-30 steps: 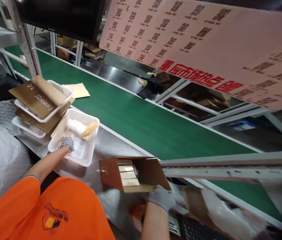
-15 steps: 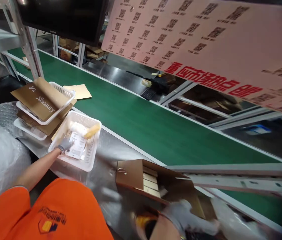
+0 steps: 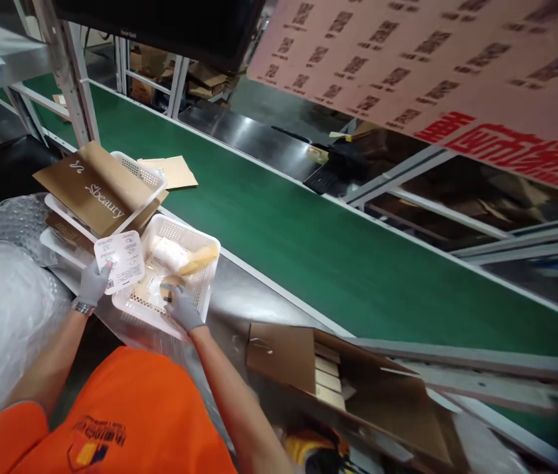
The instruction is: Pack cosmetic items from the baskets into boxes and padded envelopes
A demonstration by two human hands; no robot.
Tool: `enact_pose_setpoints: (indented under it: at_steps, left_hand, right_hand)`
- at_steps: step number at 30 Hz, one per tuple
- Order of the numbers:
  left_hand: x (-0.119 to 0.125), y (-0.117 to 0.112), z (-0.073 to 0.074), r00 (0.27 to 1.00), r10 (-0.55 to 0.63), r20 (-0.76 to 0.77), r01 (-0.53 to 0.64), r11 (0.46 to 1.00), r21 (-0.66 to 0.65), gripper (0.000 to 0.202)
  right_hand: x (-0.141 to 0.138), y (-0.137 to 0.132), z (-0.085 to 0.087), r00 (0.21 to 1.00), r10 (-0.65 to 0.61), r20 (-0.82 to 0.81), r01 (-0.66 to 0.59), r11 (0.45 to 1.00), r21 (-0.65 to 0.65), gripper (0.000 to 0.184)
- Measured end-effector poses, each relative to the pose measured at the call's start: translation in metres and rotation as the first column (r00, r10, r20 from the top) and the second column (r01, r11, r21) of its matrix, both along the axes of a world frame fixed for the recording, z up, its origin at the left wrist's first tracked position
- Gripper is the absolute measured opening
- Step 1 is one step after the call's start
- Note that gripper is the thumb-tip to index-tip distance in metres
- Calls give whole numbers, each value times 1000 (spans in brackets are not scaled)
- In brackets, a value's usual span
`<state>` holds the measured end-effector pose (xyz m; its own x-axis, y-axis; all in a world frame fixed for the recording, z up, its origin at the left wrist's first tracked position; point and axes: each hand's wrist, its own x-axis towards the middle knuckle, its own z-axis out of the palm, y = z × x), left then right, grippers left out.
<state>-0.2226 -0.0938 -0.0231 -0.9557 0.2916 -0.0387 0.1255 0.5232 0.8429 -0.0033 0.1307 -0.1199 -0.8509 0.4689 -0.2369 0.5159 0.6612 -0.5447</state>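
Observation:
My left hand (image 3: 93, 283), in a grey glove, is closed on a white printed packet (image 3: 120, 260) with rounded corners, held over the left edge of a white plastic basket (image 3: 194, 230). My right hand (image 3: 184, 309), gloved too, reaches down inside that basket. Its fingers close on a small round tan item (image 3: 172, 284), partly hidden by them. Beside it in the basket lie a white wrapped bundle (image 3: 167, 253), a yellowish piece (image 3: 202, 259) and some clear-wrapped contents that I cannot make out.
Brown "Sbeauty" envelopes (image 3: 95, 191) lie on stacked baskets at the left. A green conveyor belt (image 3: 279, 230) runs behind, carrying a tan envelope (image 3: 174, 172). Bubble wrap (image 3: 6, 329) bulges at the left. An open carton (image 3: 281, 355) with pale boxes stands right, below a pink code board (image 3: 431, 79).
My right hand has come from beside the carton into the basket. My left hand has lifted the white packet out and moved it left. The view has shifted a little.

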Motion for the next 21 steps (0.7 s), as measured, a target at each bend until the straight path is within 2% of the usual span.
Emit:
enact_pose_setpoints:
  at_steps: [4,7,8,12,13,17,21]
  left_hand:
    - [5,-11,-3,999,36,13,-36,999,14,35]
    - [7,-18,-7,998,33,53,-34,999,21,40]
    - [6,-19,-8,998,26,66,-27,999,22,42]
    - [2,-17,-15,996,11,92,-12,1000,12,47]
    - [0,-16,-16,995,11,96,-12,1000,12,48]
    - [-7,-4,-18,996,-10,89,7,999,32,48]
    - [-9,11,-17,994,-54,100,55,998,-8,45]
  right_hand:
    - [-39,20,-6,966,-27,258,-13,988,153,86]
    - [-48,33,-3,933,-55,356,-19,980,200,94]
    - [-49,37,-3,925,-61,376,-17,979,201,90]
    - [-46,47,-3,899,-63,433,-19,983,182,54]
    - [-45,49,-3,899,-62,433,-24,982,190,52]
    - [-49,53,-3,886,-62,460,-39,978,207,72]
    - [-59,56,0,849,-69,524,-19,987,160,65]
